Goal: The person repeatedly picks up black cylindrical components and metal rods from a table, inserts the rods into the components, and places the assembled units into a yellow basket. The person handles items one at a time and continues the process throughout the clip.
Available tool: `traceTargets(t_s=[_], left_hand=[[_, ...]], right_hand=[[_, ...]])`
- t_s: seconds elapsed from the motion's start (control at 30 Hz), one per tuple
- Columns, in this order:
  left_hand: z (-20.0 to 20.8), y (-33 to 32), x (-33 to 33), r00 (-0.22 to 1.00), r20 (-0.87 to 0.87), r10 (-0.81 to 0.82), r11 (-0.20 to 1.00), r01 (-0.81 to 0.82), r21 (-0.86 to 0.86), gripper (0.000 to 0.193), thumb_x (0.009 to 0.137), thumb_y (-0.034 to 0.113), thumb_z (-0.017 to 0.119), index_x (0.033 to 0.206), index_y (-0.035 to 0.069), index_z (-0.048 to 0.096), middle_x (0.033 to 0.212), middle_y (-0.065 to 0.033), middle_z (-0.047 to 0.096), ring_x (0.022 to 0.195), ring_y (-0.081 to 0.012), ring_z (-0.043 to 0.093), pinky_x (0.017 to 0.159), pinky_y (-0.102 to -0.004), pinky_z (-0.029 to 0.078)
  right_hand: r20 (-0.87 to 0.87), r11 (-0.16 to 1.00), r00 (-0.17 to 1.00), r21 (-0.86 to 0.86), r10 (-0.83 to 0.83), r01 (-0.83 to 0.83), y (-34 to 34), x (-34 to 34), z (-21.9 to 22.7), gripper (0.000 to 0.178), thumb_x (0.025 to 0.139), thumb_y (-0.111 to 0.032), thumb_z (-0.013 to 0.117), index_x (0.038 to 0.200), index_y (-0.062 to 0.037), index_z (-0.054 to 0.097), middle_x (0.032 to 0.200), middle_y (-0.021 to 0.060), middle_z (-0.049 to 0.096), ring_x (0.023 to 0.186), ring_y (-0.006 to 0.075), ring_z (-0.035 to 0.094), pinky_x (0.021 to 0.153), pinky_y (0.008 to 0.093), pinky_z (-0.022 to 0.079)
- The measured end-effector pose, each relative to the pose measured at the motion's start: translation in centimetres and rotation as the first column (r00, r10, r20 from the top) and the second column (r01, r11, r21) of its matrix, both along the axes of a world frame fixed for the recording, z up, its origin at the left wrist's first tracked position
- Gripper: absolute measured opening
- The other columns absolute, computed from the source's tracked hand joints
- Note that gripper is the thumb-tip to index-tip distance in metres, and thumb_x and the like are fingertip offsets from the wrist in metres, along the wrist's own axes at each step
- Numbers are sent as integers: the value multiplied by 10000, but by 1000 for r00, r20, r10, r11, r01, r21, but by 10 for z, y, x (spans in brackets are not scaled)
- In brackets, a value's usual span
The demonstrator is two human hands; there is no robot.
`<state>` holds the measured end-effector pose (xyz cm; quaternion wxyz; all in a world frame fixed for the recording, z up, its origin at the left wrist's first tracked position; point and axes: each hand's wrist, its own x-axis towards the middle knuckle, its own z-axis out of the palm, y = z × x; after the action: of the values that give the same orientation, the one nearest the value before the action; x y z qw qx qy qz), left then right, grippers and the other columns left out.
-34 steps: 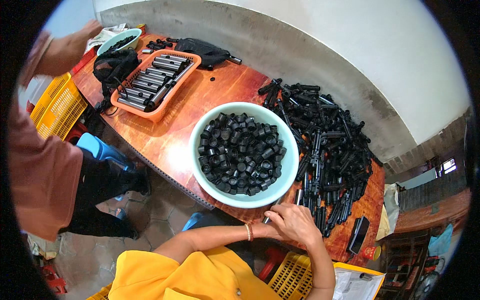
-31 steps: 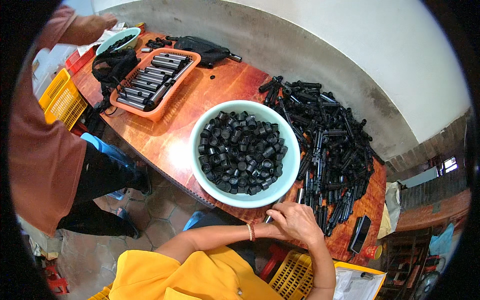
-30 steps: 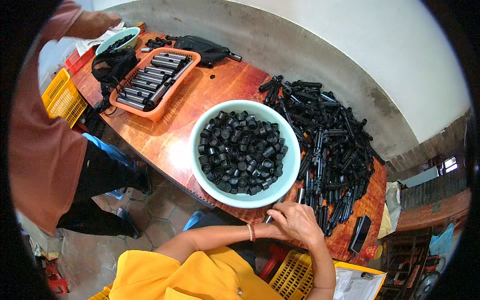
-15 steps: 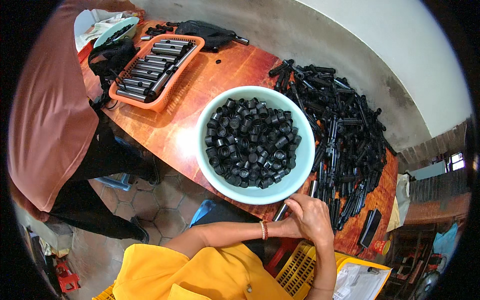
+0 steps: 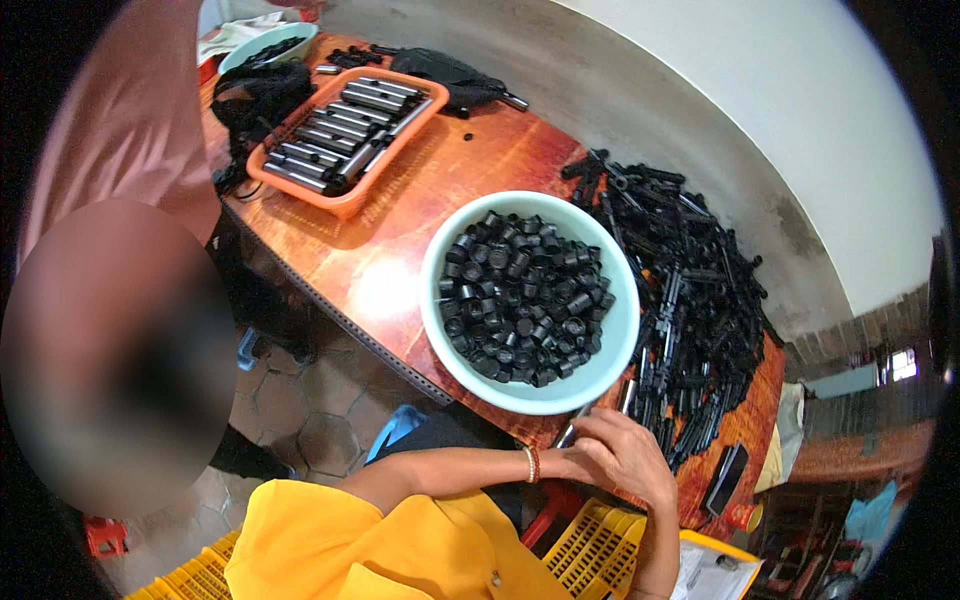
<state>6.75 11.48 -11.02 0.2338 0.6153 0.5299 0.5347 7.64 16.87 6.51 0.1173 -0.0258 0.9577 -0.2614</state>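
Note:
Just below the bowl, at the table's near edge, a short silver metal tube (image 5: 567,434) sticks out slantwise from between my hands. My left hand (image 5: 574,466), with bead bracelets at its wrist, is closed at the tube and partly covered by the other hand. Over it bends my right hand (image 5: 630,455), its fingers curled together by the tube; their tips are partly hidden. A pale blue bowl (image 5: 431,330) directly beyond my hands holds many short black plastic caps (image 5: 525,300). Beside it on the right lies a large heap of black and silver tubes (image 5: 690,310).
An orange basket (image 5: 345,203) of silver tubes stands at the far left, near a black bag (image 5: 440,75) and another bowl (image 5: 305,33). A phone (image 5: 727,478) lies at the right edge. Yellow crates (image 5: 597,545) stand below; a person (image 5: 130,150) is at the left.
The view has swung, so the table's things sit further right in the picture. My right fingers have come down from the bowl's rim over the tube. The person at the left has leaned closer.

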Motion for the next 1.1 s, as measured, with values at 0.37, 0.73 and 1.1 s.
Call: traceTargets(t_s=[0.37, 0.73, 1.1], left_hand=[[22, -1, -5, 987, 124, 100, 995, -102, 6, 342, 846, 207, 633, 1104, 22, 505, 1082, -135, 520, 1049, -245, 493, 899, -384, 386], [4, 10, 5, 941, 249, 229, 961, -259, 98, 434, 750, 285, 719, 1039, 19, 534, 1066, -152, 539, 1008, -293, 509, 852, -429, 390], [35, 1, -8, 924, 293, 247, 967, -256, -6, 486, 708, 300, 749, 1030, 11, 528, 1067, -159, 545, 1019, -307, 510, 859, -439, 392]], right_hand=[[-84, 971, 976, 114, -201, 210, -6, -4, -5, 321, 896, -298, 517, 960, -20, 665, 867, 176, 655, 782, 362, 629, 689, 418, 490], [-115, 901, 906, 113, -407, 419, -14, -3, -7, 350, 937, -292, 447, 968, -15, 659, 886, 217, 644, 827, 403, 612, 723, 451, 480], [-244, 746, 789, 261, -564, 613, -27, -3, -17, 374, 940, -328, 442, 977, -35, 670, 825, 254, 621, 791, 431, 604, 694, 467, 480]])
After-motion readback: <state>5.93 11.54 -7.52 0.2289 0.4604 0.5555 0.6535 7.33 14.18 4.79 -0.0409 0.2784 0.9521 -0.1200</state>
